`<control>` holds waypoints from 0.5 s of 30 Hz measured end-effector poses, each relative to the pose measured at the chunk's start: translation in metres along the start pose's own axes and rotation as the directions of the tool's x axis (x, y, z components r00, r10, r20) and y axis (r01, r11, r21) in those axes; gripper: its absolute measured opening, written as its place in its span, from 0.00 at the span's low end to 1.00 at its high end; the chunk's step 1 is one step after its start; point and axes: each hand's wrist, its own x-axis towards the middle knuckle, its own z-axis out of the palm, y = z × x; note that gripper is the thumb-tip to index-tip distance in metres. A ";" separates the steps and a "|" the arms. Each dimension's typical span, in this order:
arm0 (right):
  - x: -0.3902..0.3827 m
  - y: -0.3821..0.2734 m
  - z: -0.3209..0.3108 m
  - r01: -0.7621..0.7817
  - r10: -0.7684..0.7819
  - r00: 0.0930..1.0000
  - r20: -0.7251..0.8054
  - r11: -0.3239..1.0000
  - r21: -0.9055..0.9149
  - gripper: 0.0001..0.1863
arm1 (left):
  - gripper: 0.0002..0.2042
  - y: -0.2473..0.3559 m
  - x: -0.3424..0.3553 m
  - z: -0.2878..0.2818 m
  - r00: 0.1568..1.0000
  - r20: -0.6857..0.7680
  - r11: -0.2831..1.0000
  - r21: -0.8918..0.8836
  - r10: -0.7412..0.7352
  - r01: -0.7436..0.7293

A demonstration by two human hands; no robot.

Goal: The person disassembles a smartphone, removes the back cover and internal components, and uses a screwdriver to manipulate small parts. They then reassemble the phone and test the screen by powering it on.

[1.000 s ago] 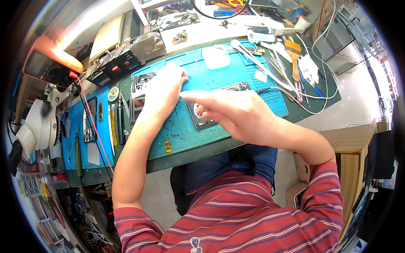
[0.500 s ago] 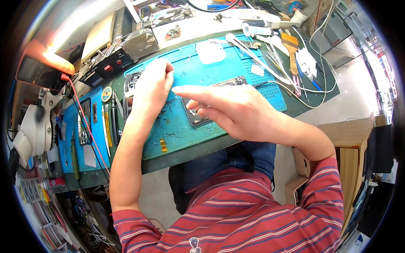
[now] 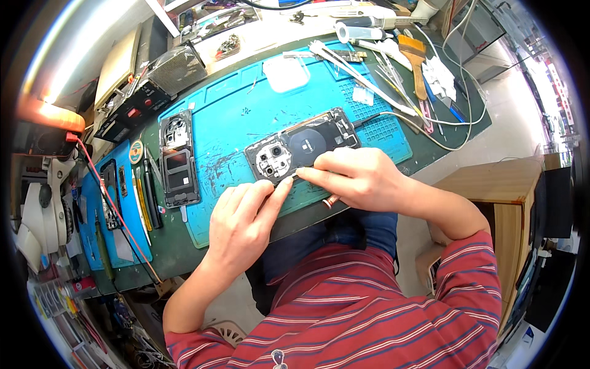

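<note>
An opened phone (image 3: pixel 310 140) with exposed camera module and round coil lies tilted on the blue mat (image 3: pixel 221 104), a cable at its right end. My left hand (image 3: pixel 243 221) is closed at the phone's lower edge, thumb and index fingertip gripping near the camera end. My right hand (image 3: pixel 362 181) is closed round a tool with a copper-coloured end (image 3: pixel 330 201), mostly hidden, its fingertips meeting the phone's lower edge beside my left thumb. Left of them lies a detached phone back housing (image 3: pixel 180 175), with dark inner parts showing.
A multimeter (image 3: pixel 43 135), power supply (image 3: pixel 132 107) and second small blue mat (image 3: pixel 101 246) with phone parts stand at left. Brushes (image 3: pixel 418 67), cables, tweezers and syringe (image 3: pixel 356 32) crowd the bench's back right. A wooden cabinet (image 3: pixel 485 178) stands at lower right.
My left hand left the housing on the left and moved down-right to the phone's lower edge. My right hand drew lower, uncovering the phone. The tool's copper end now shows beneath it.
</note>
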 end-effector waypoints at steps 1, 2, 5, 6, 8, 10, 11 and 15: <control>-0.001 0.000 0.001 0.010 -0.010 1.000 0.001 1.000 -0.022 0.28 | 0.22 0.001 0.000 0.001 1.000 0.000 1.000 0.010 -0.003 0.003; -0.001 0.000 0.001 0.021 -0.020 1.000 0.002 0.999 -0.045 0.28 | 0.22 0.001 0.000 0.002 1.000 0.000 1.000 0.020 -0.006 0.006; -0.001 0.000 -0.001 0.056 -0.055 0.998 0.021 0.995 -0.087 0.29 | 0.24 0.004 0.000 0.004 0.999 -0.008 0.999 -0.025 -0.034 0.034; -0.002 0.000 -0.001 0.050 -0.048 0.998 0.036 0.996 -0.078 0.30 | 0.25 0.004 0.001 0.004 0.999 -0.006 0.999 -0.024 -0.035 0.035; -0.002 -0.001 -0.003 0.038 -0.034 0.997 0.066 0.997 -0.060 0.32 | 0.25 0.004 0.001 0.004 0.999 -0.001 0.999 -0.024 -0.038 0.038; -0.002 -0.001 -0.003 0.036 -0.032 0.997 0.073 0.998 -0.051 0.32 | 0.25 0.004 0.002 0.004 0.999 0.008 0.999 -0.017 -0.032 0.032; -0.002 -0.001 -0.003 0.035 -0.031 0.997 0.077 0.998 -0.046 0.32 | 0.25 0.004 0.002 0.005 0.999 0.013 0.999 -0.013 -0.030 0.030; -0.002 0.000 -0.003 0.036 -0.033 0.997 0.064 0.999 -0.038 0.32 | 0.25 0.006 0.005 0.003 0.999 0.039 0.999 0.004 -0.037 0.037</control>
